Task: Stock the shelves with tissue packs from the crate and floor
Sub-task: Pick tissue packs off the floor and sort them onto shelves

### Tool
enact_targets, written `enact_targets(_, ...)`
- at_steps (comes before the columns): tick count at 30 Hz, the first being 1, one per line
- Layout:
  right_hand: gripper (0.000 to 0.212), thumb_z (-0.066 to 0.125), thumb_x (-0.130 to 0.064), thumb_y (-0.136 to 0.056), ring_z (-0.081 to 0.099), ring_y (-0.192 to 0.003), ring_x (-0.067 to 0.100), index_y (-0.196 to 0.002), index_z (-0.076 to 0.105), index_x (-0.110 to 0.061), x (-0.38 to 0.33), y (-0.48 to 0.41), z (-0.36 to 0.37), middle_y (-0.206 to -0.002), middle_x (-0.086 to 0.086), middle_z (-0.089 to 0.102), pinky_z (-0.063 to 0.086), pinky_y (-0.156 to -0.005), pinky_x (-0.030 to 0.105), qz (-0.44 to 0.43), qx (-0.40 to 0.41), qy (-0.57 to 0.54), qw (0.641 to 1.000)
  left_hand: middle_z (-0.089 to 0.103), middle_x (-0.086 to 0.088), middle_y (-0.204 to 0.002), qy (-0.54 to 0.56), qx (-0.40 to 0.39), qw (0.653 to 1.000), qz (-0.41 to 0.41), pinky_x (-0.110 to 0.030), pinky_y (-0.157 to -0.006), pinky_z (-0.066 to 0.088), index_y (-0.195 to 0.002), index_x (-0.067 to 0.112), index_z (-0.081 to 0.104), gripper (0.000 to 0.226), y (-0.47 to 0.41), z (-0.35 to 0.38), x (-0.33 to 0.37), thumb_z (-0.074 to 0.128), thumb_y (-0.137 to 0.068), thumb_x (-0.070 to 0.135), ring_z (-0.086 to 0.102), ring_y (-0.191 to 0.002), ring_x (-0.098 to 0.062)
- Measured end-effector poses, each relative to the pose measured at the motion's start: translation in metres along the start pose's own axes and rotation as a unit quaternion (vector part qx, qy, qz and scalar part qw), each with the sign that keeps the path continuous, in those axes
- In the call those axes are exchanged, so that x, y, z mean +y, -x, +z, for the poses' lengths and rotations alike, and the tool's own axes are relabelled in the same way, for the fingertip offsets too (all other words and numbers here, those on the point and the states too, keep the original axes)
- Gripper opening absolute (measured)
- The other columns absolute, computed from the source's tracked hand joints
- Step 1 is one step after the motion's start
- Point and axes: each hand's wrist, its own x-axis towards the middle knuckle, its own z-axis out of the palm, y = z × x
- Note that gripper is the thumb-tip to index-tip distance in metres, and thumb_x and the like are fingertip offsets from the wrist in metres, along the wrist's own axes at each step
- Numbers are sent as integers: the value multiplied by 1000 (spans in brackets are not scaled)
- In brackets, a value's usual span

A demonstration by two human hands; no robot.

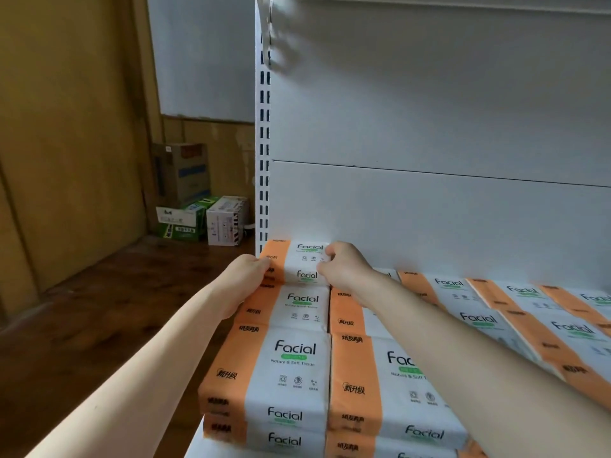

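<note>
Pack [305, 261] sat at the shelf's [194, 448] back-left corner, on top of the stocked packs [297, 358] and against the back panel [429, 219]. Right hand [347, 267] had its fingers [325, 259] curled over the pack's right edge, and the left hand [246, 282] clasped the orange left end, with its fingertips mostly hidden. Step looked like seating this pack. Next move likely called for squaring it flush, letting go, then fetching another. Boxes [201, 216] stood on the floor [99, 309] beyond; no crate in view.
</note>
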Motion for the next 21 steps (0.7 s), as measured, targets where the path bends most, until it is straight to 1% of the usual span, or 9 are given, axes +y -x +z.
enact_targets(4,37,45,-5,-90,52,-100,25,-127,46,-7,-1,7,-4,-117,9,53,42,-78,29,0,-1,-35,999,57,-7,-84,-44,19,999,13,-29,-62,44,-107,6,51,33,5,-1,5,36,-99,34,55,-73,-19)
enact_targets(9,38,47,-9,-90,48,-118,25,-129,47,-7,-4,22,-20,-131,9,49,39,-87,27,-16,37,-90,995,55,-10,-100,-168,78,975,123,-24,-56,34,-115,1,48,35,25,3,23,37,-99,30,48,-72,-12)
enact_targets(11,37,48,-10,-90,49,-120,24,-127,51,-6,-5,33,-29,-132,9,52,39,-87,25,-33,60,-103,992,55,-14,-121,-229,80,955,168,-26,-67,43,-130,2,43,41,41,10,33,39,-99,28,57,-89,-19)
enact_targets(13,33,49,-7,-88,52,-119,30,-119,56,3,-2,49,-39,-127,17,56,44,-93,32,-52,87,-111,989,45,-13,-140,-266,85,937,209,-29,-92,40,-140,5,35,47,61,21,42,41,-98,27,49,-121,-25)
enact_targets(14,31,49,-5,-87,53,-117,34,-114,56,8,1,59,-44,-123,21,58,45,-96,38,-64,98,-118,986,43,-11,-143,-259,89,935,227,-29,-99,36,-140,7,35,49,73,28,45,44,-97,27,45,-127,-25)
enact_targets(17,21,52,-6,-85,60,-105,34,-98,64,5,16,92,-61,-105,16,67,48,-93,48,-98,119,-158,975,55,-6,-132,-199,100,940,259,-33,-100,44,-133,12,47,45,114,57,51,52,-92,30,53,-118,-22)
enact_targets(18,16,53,-8,-85,62,-101,31,-89,67,-2,24,105,-69,-98,12,68,50,-91,47,-107,123,-166,973,61,-4,-122,-187,102,939,272,-30,-88,50,-128,14,52,41,130,69,52,54,-91,30,58,-108,-21)
enact_targets(20,17,53,-10,-86,64,-96,29,-73,64,-14,43,131,-85,-90,9,68,50,-89,48,-133,131,-171,967,67,0,-96,-179,108,926,314,-17,-65,48,-115,15,61,29,163,95,52,55,-90,27,64,-87,-19)
enact_targets(21,20,52,-10,-86,65,-94,29,-69,62,-15,55,147,-93,-88,10,69,51,-88,48,-145,136,-167,966,68,1,-87,-174,105,919,337,-18,-63,47,-106,16,64,21,178,110,50,55,-89,26,65,-80,-18)
